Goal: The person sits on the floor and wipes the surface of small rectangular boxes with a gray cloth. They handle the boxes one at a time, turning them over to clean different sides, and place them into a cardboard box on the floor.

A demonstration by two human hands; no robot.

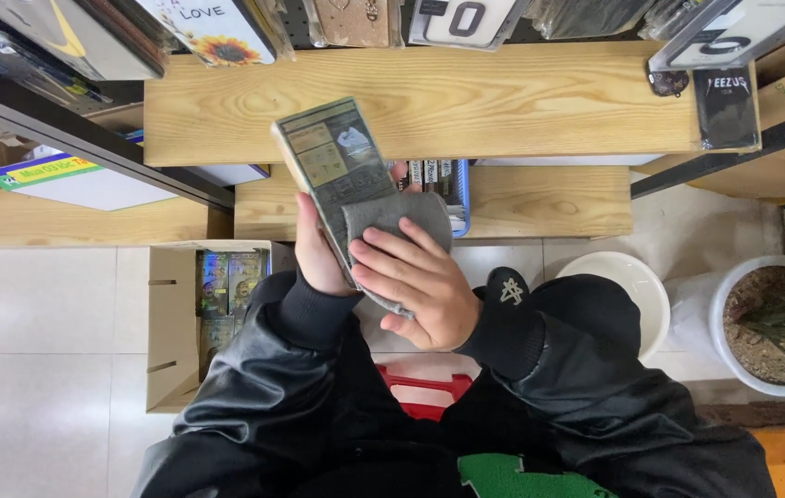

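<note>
Right hand (420, 290), centre of frame: fingers (390, 261) spread flat and curled lightly over a grey cloth (394, 219), pressing it onto the lower face of a flat packaged box (337, 166). Thumb points down-left, knuckles face the camera. Fingers not closed into a fist; they pin the cloth rather than pinch it.

Left hand (317, 249), just left of the right hand: wrapped around the box's lower left edge from behind, palm against its back, fingertips mostly hidden by the box. Gripping the box, holding it tilted, top end leaning toward upper left.

Box sits centre frame, slightly above middle, in front of the wooden shelf (540, 101). Its face is grey-green with small printed panels; cloth covers the lower right part and hangs off the bottom edge.

Both arms in black glossy jacket sleeves (254, 387) with dark knit cuffs, entering from the bottom.

Around: lower wooden shelf board (549, 198) behind the hands with a blue-edged tray of items (448, 184) just beside the box. Open cardboard carton (176, 323) on the tiled floor at left, holding shiny packets. White bowl (637, 286) right of the right wrist; white plant pot (761, 323) with soil at far right. Red object (424, 387) partly hidden under the arms, kind cannot tell. Packaged goods hang along the top edge.
</note>
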